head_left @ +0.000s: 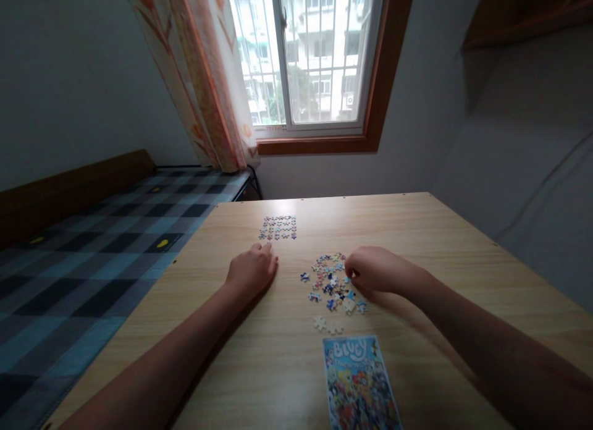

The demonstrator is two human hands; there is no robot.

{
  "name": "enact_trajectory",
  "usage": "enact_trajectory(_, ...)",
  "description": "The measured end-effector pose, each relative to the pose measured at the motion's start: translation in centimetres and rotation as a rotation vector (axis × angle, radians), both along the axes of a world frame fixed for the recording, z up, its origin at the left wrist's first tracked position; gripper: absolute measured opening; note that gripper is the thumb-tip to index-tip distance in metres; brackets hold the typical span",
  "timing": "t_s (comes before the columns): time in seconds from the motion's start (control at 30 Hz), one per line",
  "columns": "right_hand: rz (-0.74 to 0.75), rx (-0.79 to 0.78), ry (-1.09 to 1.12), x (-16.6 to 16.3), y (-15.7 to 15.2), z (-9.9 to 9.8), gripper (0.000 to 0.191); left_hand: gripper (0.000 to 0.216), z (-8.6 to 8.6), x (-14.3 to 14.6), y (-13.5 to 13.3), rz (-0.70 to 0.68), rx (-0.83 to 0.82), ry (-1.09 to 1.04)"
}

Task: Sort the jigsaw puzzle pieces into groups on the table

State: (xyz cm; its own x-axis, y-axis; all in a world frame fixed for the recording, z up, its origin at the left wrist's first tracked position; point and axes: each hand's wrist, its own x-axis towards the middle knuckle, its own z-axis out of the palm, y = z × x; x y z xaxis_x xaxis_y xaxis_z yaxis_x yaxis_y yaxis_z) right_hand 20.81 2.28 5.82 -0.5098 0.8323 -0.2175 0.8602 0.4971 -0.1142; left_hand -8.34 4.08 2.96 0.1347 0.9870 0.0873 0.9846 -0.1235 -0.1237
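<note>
Beyond the "Bluey"-labelled card [359, 383] on the desk [259, 374], jigsaw pieces [330, 284] are scattered beside the pinched right hand [373, 269], any hold indiscernible; the left hand [251, 270] is rested, loosely parted, near a jigsaw grid [278, 227].

Large white letters [350, 349] spell "BLUEY" across the top of the flat, rectangular, light-blue picture card [362, 387] with colourful printed figures, while a smaller line of lettering [356, 362] just beneath is too blurred to read.
</note>
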Motion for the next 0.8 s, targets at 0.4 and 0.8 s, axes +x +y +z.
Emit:
enact_trajectory(0.4, -0.065, 0.090, -0.028, -0.9, -0.7, 0.2, 0.018, 0.047, -0.2, -0.2, 0.4, -0.003, -0.003, 0.004)
enact_trajectory(0.8, -0.024, -0.116, 0.144, 1.0, 0.7, 0.2, 0.013, 0.045, -0.3, -0.1, 0.5, -0.016, 0.044, 0.037)
